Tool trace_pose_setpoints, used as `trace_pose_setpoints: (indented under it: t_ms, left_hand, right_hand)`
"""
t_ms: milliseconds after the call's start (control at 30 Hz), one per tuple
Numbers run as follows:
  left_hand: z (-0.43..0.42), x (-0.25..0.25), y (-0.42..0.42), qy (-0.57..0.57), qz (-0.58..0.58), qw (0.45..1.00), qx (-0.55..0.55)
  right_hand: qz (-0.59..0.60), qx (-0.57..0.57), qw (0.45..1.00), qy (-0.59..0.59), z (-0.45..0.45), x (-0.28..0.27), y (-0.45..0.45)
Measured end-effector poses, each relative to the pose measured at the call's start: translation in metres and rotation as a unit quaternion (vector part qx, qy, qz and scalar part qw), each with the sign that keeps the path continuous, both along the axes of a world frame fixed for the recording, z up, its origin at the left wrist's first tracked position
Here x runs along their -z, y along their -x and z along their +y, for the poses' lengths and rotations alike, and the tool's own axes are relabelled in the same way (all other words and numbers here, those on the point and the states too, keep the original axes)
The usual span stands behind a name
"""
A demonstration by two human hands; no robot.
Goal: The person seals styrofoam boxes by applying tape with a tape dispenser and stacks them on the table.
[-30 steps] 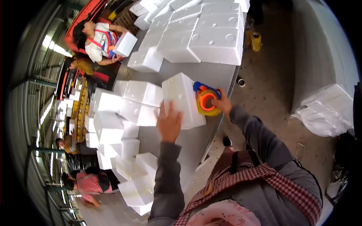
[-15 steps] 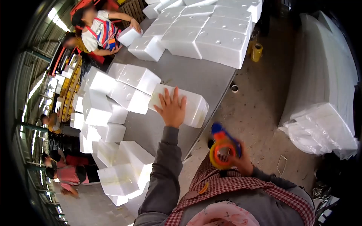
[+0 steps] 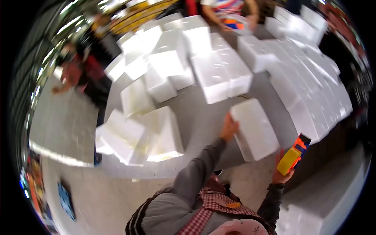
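Item: one tape dispenser (image 3: 289, 161), clamped in your right hand (image 3: 282, 177), now moved from before your apron (image 3: 216, 201) to just right of one white box (image 3: 255, 130); your left hand (image 3: 229, 128), shifted from that box's top to its left side, touches it, finger spread too blurred to tell, leaving the top uncovered. Left of your left hand: at least four tilted boxes (image 3: 165, 129); beyond it, at least two abutting boxes (image 3: 210, 74). Beyond your right hand: one block of boxes (image 3: 291, 80), too blurred to count; farther, one co-worker (image 3: 229, 7) with one orange-and-blue tool (image 3: 235, 26).
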State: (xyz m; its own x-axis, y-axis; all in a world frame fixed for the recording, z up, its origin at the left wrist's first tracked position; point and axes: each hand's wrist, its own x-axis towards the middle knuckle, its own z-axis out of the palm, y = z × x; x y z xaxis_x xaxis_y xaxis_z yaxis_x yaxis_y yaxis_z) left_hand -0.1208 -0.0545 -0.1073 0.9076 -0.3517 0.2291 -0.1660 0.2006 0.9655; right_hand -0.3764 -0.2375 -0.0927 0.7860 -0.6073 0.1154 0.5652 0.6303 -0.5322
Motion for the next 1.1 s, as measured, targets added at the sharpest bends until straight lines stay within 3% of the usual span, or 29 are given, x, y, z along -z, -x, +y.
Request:
trace_pose_setpoints:
  t_ms: [33, 67, 167, 200, 267, 300, 333, 367, 400, 433, 467, 500, 533, 567, 600, 667, 700, 733, 767, 800, 833, 867, 900, 933, 967, 1000, 1033, 1067, 1100]
  left_hand:
    - [-0.003, -0.003, -0.005, -0.103, -0.114, 0.986, -0.066]
    - [0.000, -0.031, 0.001, -0.163, -0.069, 0.980, -0.093]
    - [0.032, -0.141, 0.019, -0.300, -0.186, 0.902, -0.250]
    - [0.052, -0.181, 0.029, -0.340, -0.202, 0.874, -0.280]
    - [0.087, -0.237, 0.024, -0.422, -0.232, 0.802, -0.354]
    - [0.106, -0.256, 0.014, -0.440, -0.277, 0.760, -0.389]
    - [0.125, -0.266, 0.000, -0.495, -0.297, 0.697, -0.426]
    - [0.150, -0.265, -0.016, -0.524, -0.340, 0.628, -0.465]
    - [0.182, -0.255, -0.025, -0.533, -0.355, 0.614, -0.461]
    - [0.214, -0.251, -0.012, -0.551, -0.397, 0.562, -0.472]
    - [0.246, -0.252, 0.011, -0.579, -0.343, 0.595, -0.440]
    - [0.273, -0.241, 0.035, -0.640, -0.263, 0.587, -0.420]
    - [0.302, -0.213, 0.055, -0.699, -0.195, 0.554, -0.408]
    - [0.329, -0.186, 0.071, -0.729, -0.198, 0.524, -0.394]
    - [0.347, -0.197, 0.086, -0.711, -0.210, 0.577, -0.343]
    - [0.388, -0.203, 0.090, -0.719, -0.219, 0.605, -0.262]
    - [0.416, -0.208, 0.087, -0.677, -0.230, 0.669, -0.202]
    - [0.435, -0.209, 0.089, -0.672, -0.230, 0.682, -0.178]
    - [0.434, -0.219, 0.098, -0.680, -0.161, 0.690, -0.188]
    - [0.414, -0.237, 0.108, -0.736, -0.062, 0.642, -0.207]
    - [0.397, -0.239, 0.117, -0.788, -0.046, 0.558, -0.257]
    - [0.372, -0.239, 0.120, -0.804, -0.093, 0.469, -0.353]
    - [0.345, -0.246, 0.117, -0.708, -0.179, 0.529, -0.433]
    - [0.314, -0.251, 0.116, -0.525, -0.257, 0.680, -0.442]
    - [0.276, -0.232, 0.108, -0.300, -0.269, 0.795, -0.453]
    - [0.233, -0.205, 0.103, -0.042, -0.121, 0.896, -0.424]
    - [0.198, -0.176, 0.080, 0.064, -0.161, 0.943, -0.283]
    - [0.162, -0.176, 0.054, -0.115, -0.138, 0.950, -0.255]
    - [0.126, -0.167, 0.025, -0.065, -0.047, 0.968, -0.236]
  right_hand:
    - [-0.019, -0.042, 0.999, -0.021, -0.007, 0.024, -0.013]
    - [-0.017, -0.071, 0.997, -0.017, -0.001, 0.022, -0.016]
    - [0.021, -0.035, 0.999, 0.019, 0.023, -0.041, -0.044]
    - [0.150, 0.017, 0.965, 0.215, 0.056, -0.084, -0.054]
    - [0.147, -0.087, 0.968, 0.181, 0.089, -0.112, -0.073]
    - [0.012, -0.234, 0.971, -0.056, 0.098, -0.115, -0.085]
    - [0.076, -0.282, 0.952, -0.091, 0.120, -0.132, -0.107]
    - [0.139, -0.326, 0.927, -0.125, 0.139, -0.150, -0.131]
    - [0.072, -0.439, 0.884, -0.145, 0.144, -0.135, -0.158]
    - [0.001, -0.546, 0.822, -0.162, 0.152, -0.108, -0.188]
    - [0.057, -0.579, 0.797, -0.164, 0.168, -0.099, -0.213]
    - [0.111, -0.606, 0.770, -0.167, 0.188, -0.094, -0.228]
    - [0.098, -0.607, 0.771, -0.168, 0.207, -0.088, -0.236]
    - [0.121, -0.615, 0.758, -0.181, 0.225, -0.083, -0.240]
    - [0.148, -0.622, 0.744, -0.193, 0.241, -0.083, -0.240]
    - [0.186, -0.620, 0.750, -0.136, 0.269, -0.092, -0.233]
    - [0.148, -0.641, 0.734, -0.168, 0.281, -0.079, -0.229]
    - [0.157, -0.611, 0.774, -0.060, 0.294, -0.078, -0.219]
    - [0.156, -0.609, 0.775, -0.057, 0.293, -0.081, -0.215]
    - [0.155, -0.608, 0.777, -0.054, 0.292, -0.084, -0.210]
    - [0.173, -0.598, 0.776, -0.097, 0.285, -0.094, -0.204]
    - [0.092, -0.491, 0.856, 0.136, 0.270, -0.079, -0.196]
    - [0.006, -0.344, 0.867, 0.361, 0.247, -0.056, -0.189]
    - [0.035, -0.313, 0.889, 0.333, 0.218, -0.036, -0.183]
    - [0.045, -0.274, 0.917, 0.286, 0.182, -0.032, -0.188]
    - [0.051, -0.232, 0.941, 0.241, 0.147, -0.029, -0.193]
    - [0.035, -0.182, 0.968, 0.168, 0.118, -0.040, -0.200]
    - [0.013, -0.165, 0.978, 0.128, 0.093, -0.060, -0.214]
    - [0.016, -0.107, 0.985, 0.137, 0.065, -0.065, -0.235]
